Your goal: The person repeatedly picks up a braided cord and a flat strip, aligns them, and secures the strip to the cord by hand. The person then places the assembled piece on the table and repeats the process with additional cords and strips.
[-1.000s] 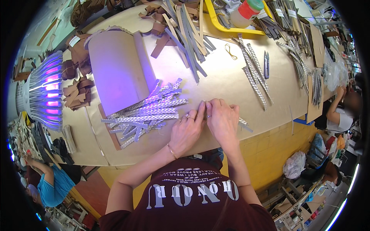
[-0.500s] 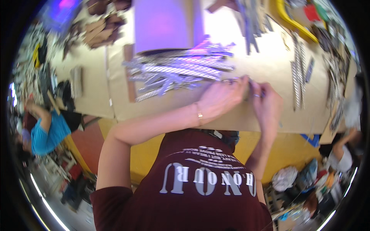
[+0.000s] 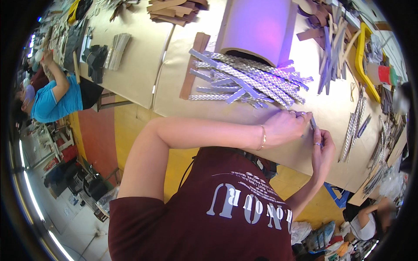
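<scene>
A short, narrow grey strip [image 3: 313, 123] spans the small gap between my hands at the table's near side. My left hand [image 3: 285, 128] is closed, its fingertips pinching the strip's far end. The near end sits between the thumb and fingers of my right hand [image 3: 323, 150]. Much of the strip is covered by my fingers. Just beyond my left hand lies a loose pile of silvery braided straps [image 3: 257, 80] with flat grey ends.
A large cardboard tube [image 3: 257, 30] stands behind the straps, beside a brown strip [image 3: 194, 65]. More braided straps [image 3: 352, 126], a yellow curved frame [image 3: 362, 65] and grey strips [image 3: 325, 61] lie to the right. Brown pieces [image 3: 176, 11] are at the back. A person in blue [image 3: 56, 98] sits left.
The view has turned and shifted, so the table appears tilted. My hands stay close together at the strip, which shows more plainly between them now.
</scene>
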A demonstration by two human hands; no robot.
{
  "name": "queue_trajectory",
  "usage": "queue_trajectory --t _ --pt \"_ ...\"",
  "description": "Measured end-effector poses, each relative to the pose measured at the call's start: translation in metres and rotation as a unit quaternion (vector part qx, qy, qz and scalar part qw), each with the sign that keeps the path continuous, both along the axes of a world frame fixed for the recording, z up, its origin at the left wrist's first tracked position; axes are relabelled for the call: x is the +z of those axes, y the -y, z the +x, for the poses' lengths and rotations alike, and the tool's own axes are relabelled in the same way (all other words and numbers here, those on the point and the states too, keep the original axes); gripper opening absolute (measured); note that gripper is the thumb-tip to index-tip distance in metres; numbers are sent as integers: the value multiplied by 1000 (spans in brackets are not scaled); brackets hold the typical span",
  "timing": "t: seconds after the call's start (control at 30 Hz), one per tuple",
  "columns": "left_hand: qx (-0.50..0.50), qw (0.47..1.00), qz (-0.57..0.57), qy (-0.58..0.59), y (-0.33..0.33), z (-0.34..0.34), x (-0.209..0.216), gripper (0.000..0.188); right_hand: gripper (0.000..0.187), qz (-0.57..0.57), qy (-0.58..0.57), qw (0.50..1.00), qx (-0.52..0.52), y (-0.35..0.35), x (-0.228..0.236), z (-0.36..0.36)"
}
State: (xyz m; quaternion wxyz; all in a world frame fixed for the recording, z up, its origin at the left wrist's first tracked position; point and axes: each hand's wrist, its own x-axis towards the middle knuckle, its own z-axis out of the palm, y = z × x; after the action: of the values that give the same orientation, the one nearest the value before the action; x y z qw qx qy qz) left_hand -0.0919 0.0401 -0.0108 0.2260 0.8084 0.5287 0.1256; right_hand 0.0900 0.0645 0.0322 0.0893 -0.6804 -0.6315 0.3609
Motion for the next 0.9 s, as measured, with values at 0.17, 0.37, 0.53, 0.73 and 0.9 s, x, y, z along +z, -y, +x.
queue_trajectory --t 0.17,0.37,0.53,0.73,0.9 --pt "-19 1000 -10 -22 1 -5 6 66 26 43 22 999 13 3 -4 2" --pt "-57 992 17 -113 0 -11 13 70 25 61 -12 998 -30 4 -2 -2" --pt "-82 983 23 -160 -4 -12 19 70 23 42 1 999 -31 3 4 -5" --pt "-101 967 80 -219 0 -12 16 73 24 66 19 997 -24 6 0 -8" --pt "-107 951 111 -268 3 -10 16 71 21 78 23 996 -27 7 -2 -9"
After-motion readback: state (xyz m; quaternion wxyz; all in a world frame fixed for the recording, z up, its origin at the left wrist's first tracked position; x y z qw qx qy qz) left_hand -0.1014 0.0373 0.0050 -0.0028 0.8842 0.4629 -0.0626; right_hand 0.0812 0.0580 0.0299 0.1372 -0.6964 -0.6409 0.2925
